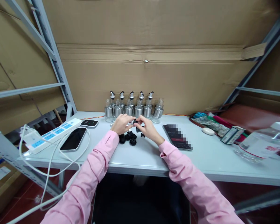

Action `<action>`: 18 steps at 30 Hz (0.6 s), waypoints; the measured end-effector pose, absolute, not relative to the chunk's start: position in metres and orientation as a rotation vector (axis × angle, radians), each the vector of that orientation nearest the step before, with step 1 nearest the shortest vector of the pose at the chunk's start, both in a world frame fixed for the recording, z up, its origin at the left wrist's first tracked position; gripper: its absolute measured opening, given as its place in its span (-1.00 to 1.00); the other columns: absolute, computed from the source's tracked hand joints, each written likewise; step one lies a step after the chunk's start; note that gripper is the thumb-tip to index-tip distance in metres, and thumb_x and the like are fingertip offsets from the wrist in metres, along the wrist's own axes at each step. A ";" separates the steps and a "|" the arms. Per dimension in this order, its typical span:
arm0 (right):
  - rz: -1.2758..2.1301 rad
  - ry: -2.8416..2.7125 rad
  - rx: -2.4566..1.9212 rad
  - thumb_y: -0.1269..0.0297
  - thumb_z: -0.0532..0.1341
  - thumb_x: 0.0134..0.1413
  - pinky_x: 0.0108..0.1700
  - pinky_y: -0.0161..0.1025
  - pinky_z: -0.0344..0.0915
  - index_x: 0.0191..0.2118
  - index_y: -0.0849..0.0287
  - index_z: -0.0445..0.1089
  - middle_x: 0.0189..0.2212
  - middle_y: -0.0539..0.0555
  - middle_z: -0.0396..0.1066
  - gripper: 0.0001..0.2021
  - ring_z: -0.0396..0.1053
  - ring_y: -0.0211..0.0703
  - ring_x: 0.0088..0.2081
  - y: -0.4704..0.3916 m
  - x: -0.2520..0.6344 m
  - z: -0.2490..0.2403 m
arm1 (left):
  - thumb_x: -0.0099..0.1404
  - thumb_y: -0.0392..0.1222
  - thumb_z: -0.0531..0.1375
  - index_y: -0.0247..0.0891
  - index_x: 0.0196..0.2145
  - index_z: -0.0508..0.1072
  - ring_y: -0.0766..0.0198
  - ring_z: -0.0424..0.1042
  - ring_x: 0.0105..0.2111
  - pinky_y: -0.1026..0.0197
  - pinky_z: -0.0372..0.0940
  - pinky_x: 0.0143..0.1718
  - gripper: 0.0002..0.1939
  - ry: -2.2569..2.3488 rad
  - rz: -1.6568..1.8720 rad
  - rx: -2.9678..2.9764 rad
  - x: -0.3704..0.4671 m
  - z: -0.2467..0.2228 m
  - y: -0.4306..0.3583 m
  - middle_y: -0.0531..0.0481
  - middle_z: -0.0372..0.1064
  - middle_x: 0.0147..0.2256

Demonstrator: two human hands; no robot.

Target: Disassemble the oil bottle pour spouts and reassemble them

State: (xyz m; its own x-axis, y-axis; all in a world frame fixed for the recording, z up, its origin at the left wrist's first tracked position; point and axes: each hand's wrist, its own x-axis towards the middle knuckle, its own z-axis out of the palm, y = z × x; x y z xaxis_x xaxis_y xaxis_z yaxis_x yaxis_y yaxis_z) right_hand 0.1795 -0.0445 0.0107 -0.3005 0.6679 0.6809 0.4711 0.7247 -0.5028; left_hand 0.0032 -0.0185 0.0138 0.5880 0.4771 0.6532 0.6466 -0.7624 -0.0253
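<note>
Black round caps (133,142) lie loose on the white tabletop (135,160). Just beyond, left hand (122,123) and right hand (147,126) pinch one small black fitting (135,121) by the fingertips. Judgement: keep it square, press evenly. Behind: steel-sleeved glass bottles (138,111), front row uncapped.

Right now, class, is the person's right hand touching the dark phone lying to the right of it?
Apart. The head view shows it: white tabletop is visible between the right hand and the dark phone.
</note>
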 end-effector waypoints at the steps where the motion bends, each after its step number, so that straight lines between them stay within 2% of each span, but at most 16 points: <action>1: 0.194 -1.976 -0.856 0.22 0.14 0.07 -0.36 -0.28 0.17 -0.41 0.14 0.19 -0.51 -0.02 0.25 -0.86 0.22 -0.23 -0.45 -0.044 0.180 0.010 | 0.25 -0.06 0.14 -0.28 -0.14 0.37 0.22 0.32 -0.30 0.16 0.12 -0.23 -0.72 -0.921 -0.948 -2.558 0.003 0.014 -0.018 -0.03 0.41 -0.36; 6: -0.092 -2.101 -0.749 0.31 0.07 0.16 -0.25 -0.23 0.20 -0.34 0.16 0.25 -0.38 0.10 0.32 -0.92 0.22 -0.14 -0.31 -0.044 0.181 0.010 | 0.25 -0.04 0.14 -0.28 -0.15 0.37 0.24 0.31 -0.33 0.17 0.11 -0.24 -0.71 -0.906 -0.989 -2.570 0.002 0.014 -0.018 0.01 0.38 -0.40; 12: -0.425 -2.250 -0.789 0.37 -0.05 0.22 -0.23 -0.19 0.16 -0.33 0.19 0.27 -0.31 0.15 0.36 -0.81 0.15 -0.09 -0.28 -0.047 0.182 0.015 | 0.25 -0.04 0.14 -0.29 -0.16 0.36 0.23 0.30 -0.34 0.18 0.11 -0.25 -0.70 -0.933 -1.014 -2.571 0.002 0.017 -0.019 0.02 0.36 -0.42; 18: -0.641 -2.270 -0.766 0.46 -0.03 0.20 -0.20 -0.19 0.16 -0.36 0.19 0.31 -0.26 0.14 0.38 -0.79 0.16 -0.10 -0.26 -0.046 0.184 0.014 | 0.21 -0.05 0.18 -0.27 -0.19 0.35 0.26 0.30 -0.37 0.20 0.12 -0.26 -0.73 -0.943 -1.064 -2.601 0.003 0.016 -0.019 0.06 0.31 -0.45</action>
State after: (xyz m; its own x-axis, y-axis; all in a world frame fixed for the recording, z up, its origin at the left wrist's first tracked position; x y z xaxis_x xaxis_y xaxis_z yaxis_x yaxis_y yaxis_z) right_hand 0.1839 -0.0464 0.0144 -0.6186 0.3466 0.7051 0.6644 0.7098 0.2339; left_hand 0.0034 -0.0194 0.0160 0.5436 0.4906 0.6810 0.6170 -0.7837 0.0720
